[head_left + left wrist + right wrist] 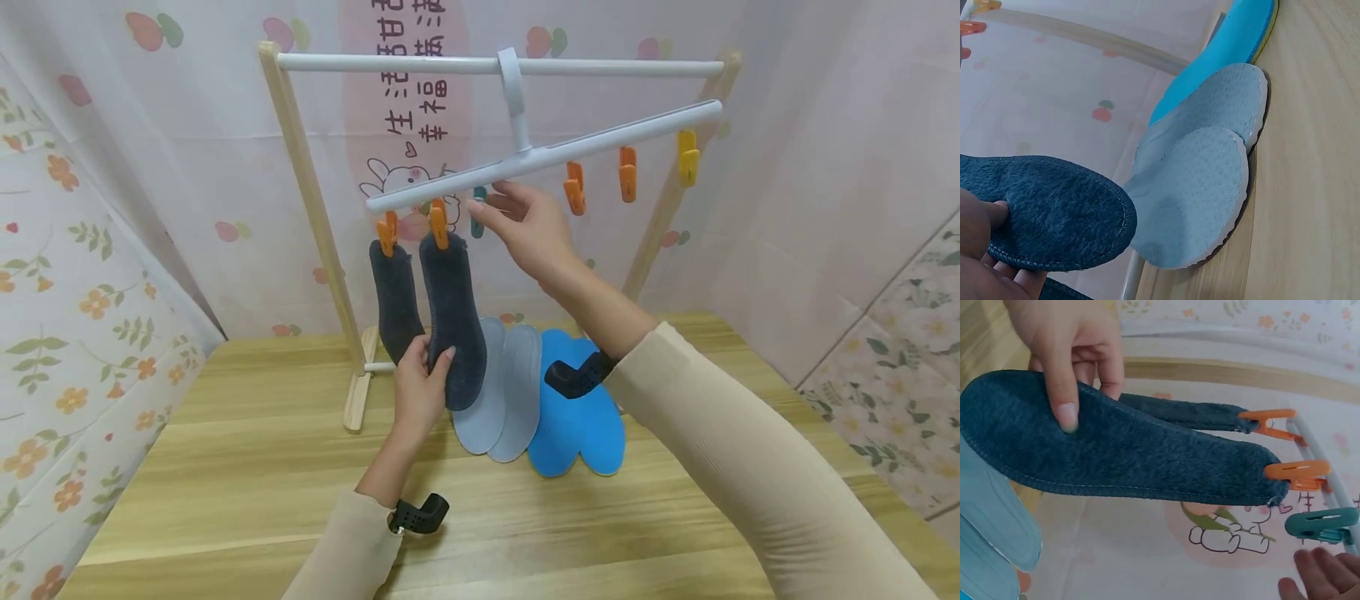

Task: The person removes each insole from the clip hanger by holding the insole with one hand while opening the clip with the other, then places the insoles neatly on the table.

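My left hand (pixel 420 390) grips a dark fuzzy insole (pixel 453 300) by its lower part, thumb on the front and fingers behind. An orange clip (pixel 438 223) pinches that insole's top end under the white hanger (pixel 600 138). A second dark insole (pixel 393 292) hangs from another orange clip (pixel 387 233) to its left. Just below the hanger bar, my right hand (pixel 536 229) is beside a teal clip (pixel 1321 524), its fingers loosely bent. No item shows between those fingers in the right wrist view, where the hand is partly cut off.
Several other clips, orange (pixel 627 173) and yellow (pixel 687 158), hang at the hanger's right. The hanger tilts on a white rod (pixel 405 63) between wooden posts. Two grey insoles (pixel 517 392) and blue insoles (pixel 555 417) stand on the wooden table (pixel 225 483) behind the hands.
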Tool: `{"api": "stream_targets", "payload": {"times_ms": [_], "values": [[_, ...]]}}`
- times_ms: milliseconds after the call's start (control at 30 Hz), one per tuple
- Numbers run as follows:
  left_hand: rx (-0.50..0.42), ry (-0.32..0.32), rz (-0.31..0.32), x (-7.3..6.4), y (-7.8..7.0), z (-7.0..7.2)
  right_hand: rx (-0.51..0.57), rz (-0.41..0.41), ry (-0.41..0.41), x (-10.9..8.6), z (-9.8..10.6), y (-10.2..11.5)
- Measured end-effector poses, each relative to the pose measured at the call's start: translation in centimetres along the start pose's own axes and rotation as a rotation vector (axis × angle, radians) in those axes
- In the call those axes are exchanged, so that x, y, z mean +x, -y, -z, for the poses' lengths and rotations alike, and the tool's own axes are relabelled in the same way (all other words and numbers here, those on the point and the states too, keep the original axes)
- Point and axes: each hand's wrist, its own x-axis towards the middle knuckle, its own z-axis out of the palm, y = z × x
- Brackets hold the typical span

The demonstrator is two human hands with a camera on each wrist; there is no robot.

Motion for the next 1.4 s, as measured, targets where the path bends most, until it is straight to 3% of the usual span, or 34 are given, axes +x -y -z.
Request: {"api": "stream_targets", "payload": {"times_ms": [100, 233, 333, 533, 867, 1233, 1400], "values": [[-0.006, -0.005, 0.009, 0.1, 0.0, 0.0, 0.011, 0.073, -0.071, -1.2, 0.2, -0.5], [0.01, -0.004, 0.018, 0.0, -0.1, -0.1, -0.012, 0.28, -0.194, -3.0, -0.2, -0.9], [0.017, -0.001, 0.011, 0.0, -0.2, 0.0, -0.076, 0.371, -0.162, -3.6, -0.8, -0.4], [0.034, -0.027, 0.004, -0.2, -0.4, 0.2, -0.114, 0.271, 0.039, -2.7, -2.5, 1.0], [0.102, -0.028, -0.007, -0.3, -0.5, 0.7, -0.244, 0.205, 0.156, -1.0, -4.8, 1.8], [0.113, -0.032, -0.027, -0.3, -0.5, 0.7, -0.191, 0.218, 0.09, 0.0, -5.2, 1.3], [0.098, -0.04, -0.018, -0.3, -0.3, 0.9, -0.09, 0.149, 0.074, 0.4, -5.4, 1.3]]}}
